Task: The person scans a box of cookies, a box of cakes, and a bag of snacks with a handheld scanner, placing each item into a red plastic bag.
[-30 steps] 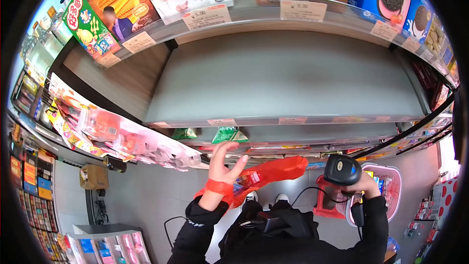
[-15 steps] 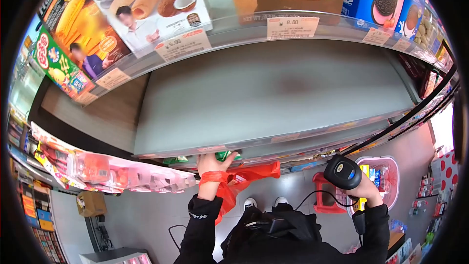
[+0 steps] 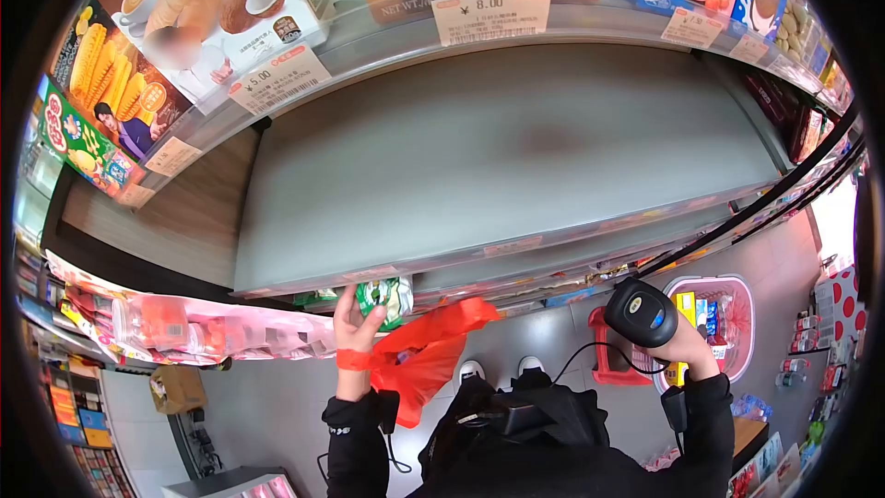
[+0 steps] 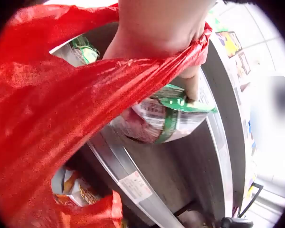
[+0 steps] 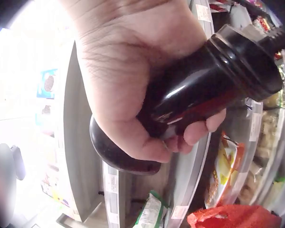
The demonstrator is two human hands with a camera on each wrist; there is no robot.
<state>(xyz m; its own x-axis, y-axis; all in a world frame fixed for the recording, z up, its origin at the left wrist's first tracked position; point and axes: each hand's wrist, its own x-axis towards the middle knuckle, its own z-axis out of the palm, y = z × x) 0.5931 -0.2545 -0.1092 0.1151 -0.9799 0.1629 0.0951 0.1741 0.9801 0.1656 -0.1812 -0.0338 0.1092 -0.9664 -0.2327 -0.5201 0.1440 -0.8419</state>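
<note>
My left hand (image 3: 354, 325) pinches a green-and-white snack bag (image 3: 391, 301) at the front edge of the lower shelf. In the left wrist view the bag (image 4: 168, 124) shows its barcode side, with a fingertip on its green top edge. Looped around the left wrist, a red plastic bag (image 3: 426, 364) hangs down and covers part of that hand. My right hand (image 3: 687, 350) grips a black barcode scanner (image 3: 643, 315) off to the right. The right wrist view has the fingers curled around the scanner's handle (image 5: 194, 90).
Above is a grey shelf (image 3: 516, 157), with boxed snacks and price tags over it. Another green pack (image 3: 316, 297) lies left of the held one. A pink basket (image 3: 739, 314) with goods stands on the floor at right, beside a red stool (image 3: 604, 360). A cable runs from the scanner.
The left hand has reached in under the shelf edge, taken hold of the green snack bag and drawn it outward. The view has shifted closer to the shelf; the right hand keeps the scanner.
</note>
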